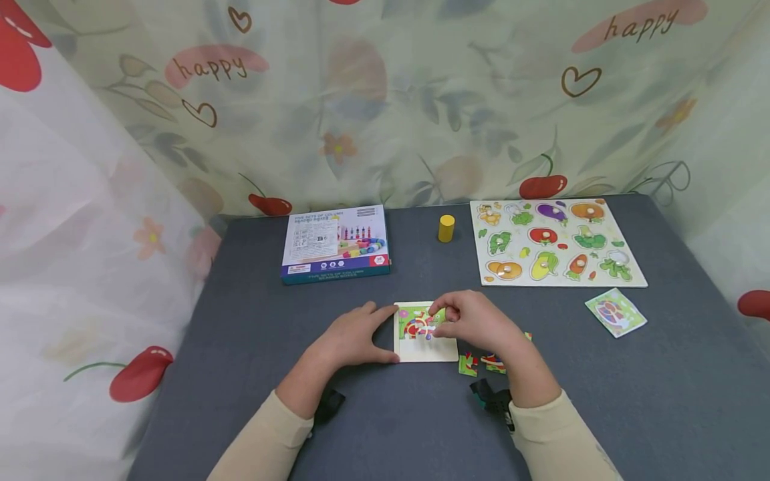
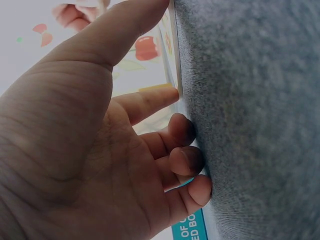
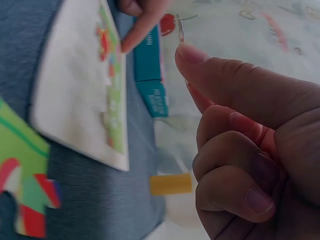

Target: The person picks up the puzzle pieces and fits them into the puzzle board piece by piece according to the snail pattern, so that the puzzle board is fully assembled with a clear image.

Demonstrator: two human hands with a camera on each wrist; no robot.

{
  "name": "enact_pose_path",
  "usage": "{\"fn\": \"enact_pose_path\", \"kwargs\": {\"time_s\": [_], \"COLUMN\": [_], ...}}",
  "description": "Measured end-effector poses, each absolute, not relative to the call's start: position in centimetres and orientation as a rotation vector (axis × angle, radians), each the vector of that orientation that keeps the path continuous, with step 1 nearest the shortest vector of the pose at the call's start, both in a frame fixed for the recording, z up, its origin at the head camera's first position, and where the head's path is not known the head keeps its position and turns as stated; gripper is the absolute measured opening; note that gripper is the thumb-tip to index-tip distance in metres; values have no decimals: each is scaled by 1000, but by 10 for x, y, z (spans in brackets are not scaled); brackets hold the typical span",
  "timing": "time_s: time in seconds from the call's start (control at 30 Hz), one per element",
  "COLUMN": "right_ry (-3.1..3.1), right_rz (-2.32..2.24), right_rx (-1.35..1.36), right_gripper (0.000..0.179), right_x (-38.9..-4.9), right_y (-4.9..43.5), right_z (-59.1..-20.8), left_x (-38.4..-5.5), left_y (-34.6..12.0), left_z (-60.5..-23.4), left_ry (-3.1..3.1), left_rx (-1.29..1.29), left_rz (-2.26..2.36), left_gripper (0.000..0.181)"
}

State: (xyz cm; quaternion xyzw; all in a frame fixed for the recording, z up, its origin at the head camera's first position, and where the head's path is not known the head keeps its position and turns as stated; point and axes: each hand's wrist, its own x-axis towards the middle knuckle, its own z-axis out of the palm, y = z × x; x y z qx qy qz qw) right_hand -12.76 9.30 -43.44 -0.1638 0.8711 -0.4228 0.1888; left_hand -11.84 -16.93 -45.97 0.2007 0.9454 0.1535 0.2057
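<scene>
Near the centre of the head view, a small pale puzzle board (image 1: pixel 426 351) lies flat on the dark table (image 1: pixel 252 401), its upper part filled with a colourful picture and its lower part bare. The left hand (image 1: pixel 355 339) is spread at the board's left edge, thumb and forefinger straight and touching it near the lower and upper corners. The right hand (image 1: pixel 478 324) is over the board's right side, thumb and forefinger pinching a thin piece (image 3: pixel 180 29), seen almost edge-on at the upper middle of the right wrist view; its printed face cannot be made out there. Loose puzzle pieces (image 1: pixel 467 365) lie just below and right of the board, some partly behind the right wrist. The held piece looks light, stiff and thin, probably card or thin wood, so a fingertip pinch by its rim should be enough; its knobs could bend or chip if forced, and a smooth printed face might slip a little. The board also looks light and rigid, likely to slide on the cloth-like surface unless steadied by its side edges, where fingers stay off the picture.
</scene>
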Motion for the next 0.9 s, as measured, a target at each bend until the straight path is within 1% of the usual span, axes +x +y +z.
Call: {"fn": "enact_pose_path", "kwargs": {"time_s": [0.4, 0.9], "right_ry": [2475, 2491], "right_rz": [-1113, -1083], "right_rx": [-416, -369], "right_gripper": [22, 24], "right_x": [-134, -136], "right_y": [84, 81], "right_z": [-455, -462], "left_x": [-119, -119], "left_y": [-169, -170], "left_z": [-459, -459], "left_ry": [2624, 2628], "left_rx": [565, 586], "left_rz": [434, 461], "left_gripper": [95, 95]}}
